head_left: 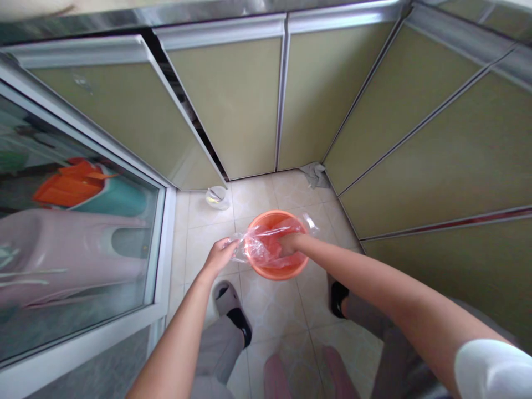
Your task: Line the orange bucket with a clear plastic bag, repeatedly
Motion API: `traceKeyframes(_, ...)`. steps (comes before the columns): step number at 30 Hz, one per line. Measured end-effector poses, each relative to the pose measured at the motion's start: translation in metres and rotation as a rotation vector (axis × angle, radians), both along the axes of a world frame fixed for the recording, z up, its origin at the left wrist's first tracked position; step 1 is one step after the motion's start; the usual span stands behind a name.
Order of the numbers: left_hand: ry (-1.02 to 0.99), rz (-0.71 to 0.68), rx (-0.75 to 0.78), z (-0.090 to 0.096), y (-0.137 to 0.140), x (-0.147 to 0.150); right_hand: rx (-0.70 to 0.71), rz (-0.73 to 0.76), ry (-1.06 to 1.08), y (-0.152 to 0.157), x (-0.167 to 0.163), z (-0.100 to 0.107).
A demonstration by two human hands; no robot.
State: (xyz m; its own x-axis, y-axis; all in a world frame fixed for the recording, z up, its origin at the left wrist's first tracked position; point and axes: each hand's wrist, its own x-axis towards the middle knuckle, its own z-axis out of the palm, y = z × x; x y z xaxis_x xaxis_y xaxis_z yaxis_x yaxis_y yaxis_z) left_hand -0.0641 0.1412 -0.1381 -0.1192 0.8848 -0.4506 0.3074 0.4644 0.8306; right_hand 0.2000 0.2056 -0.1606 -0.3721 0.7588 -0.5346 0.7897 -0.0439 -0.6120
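Note:
An orange bucket (277,274) stands on the tiled floor between my feet. A clear plastic bag (260,249) lies in its mouth and spills over the rim on both sides. At the bucket's left, my left hand (222,253) pinches the gathered edge of the bag. My right hand (291,244) reaches down inside the bucket, within the bag. Its fingers are mostly hidden by the plastic and the bucket, so I cannot make out whether they hold anything.
Cabinet doors (224,105) line the back and right; the left one hangs ajar. A small clear container (218,198) and a grey cloth (315,175) lie by the cabinets. On the left is a glass door frame (164,249), with a pink plastic stool (75,255) behind the glass.

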Motion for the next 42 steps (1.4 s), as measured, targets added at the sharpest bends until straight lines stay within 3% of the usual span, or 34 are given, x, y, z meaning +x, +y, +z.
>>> traceKeyframes(4,0.083,-0.072,0.018,-0.013,-0.011,-0.003,-0.078,0.271,-0.210,-0.027,0.026,0.030)
traceKeyframes(7,0.186,-0.118,0.004,-0.022,-0.021,-0.005,-0.087,0.445,-0.251,-0.053,0.046,0.036)
traceKeyframes(14,0.305,-0.123,-0.067,-0.048,-0.039,-0.011,-0.185,0.540,-0.149,-0.097,0.071,-0.001)
traceKeyframes(20,0.365,-0.134,-0.166,-0.080,-0.035,-0.024,-0.190,0.515,-0.291,-0.104,0.085,-0.032)
traceKeyframes(22,0.342,-0.088,-0.191,-0.091,-0.027,-0.027,-0.133,0.478,-0.269,-0.099,0.095,-0.044)
traceKeyframes(25,0.226,0.065,-0.266,-0.105,-0.011,-0.026,-0.070,0.333,-0.050,-0.090,0.112,-0.064)
traceKeyframes(27,0.168,0.122,-0.312,-0.111,-0.002,-0.022,-0.073,0.130,0.082,-0.083,0.123,-0.079)
traceKeyframes(29,0.157,0.135,-0.321,-0.112,0.004,-0.018,-0.081,-0.171,0.110,-0.077,0.132,-0.091)
traceKeyframes(32,0.268,0.077,-0.170,-0.101,0.004,-0.016,-0.055,-0.608,0.086,-0.070,0.140,-0.099)
traceKeyframes(34,0.431,-0.079,0.067,-0.086,0.000,-0.015,0.052,-0.752,0.076,-0.067,0.140,-0.095)
traceKeyframes(36,0.613,-0.262,0.315,-0.066,-0.005,-0.014,0.235,-0.794,0.052,-0.066,0.137,-0.085)
traceKeyframes(38,0.741,-0.381,0.464,-0.048,-0.009,-0.011,0.404,-0.778,0.071,-0.066,0.129,-0.074)
traceKeyframes(42,0.784,-0.533,0.528,-0.035,-0.012,-0.001,0.539,-0.559,0.198,-0.067,0.111,-0.063)
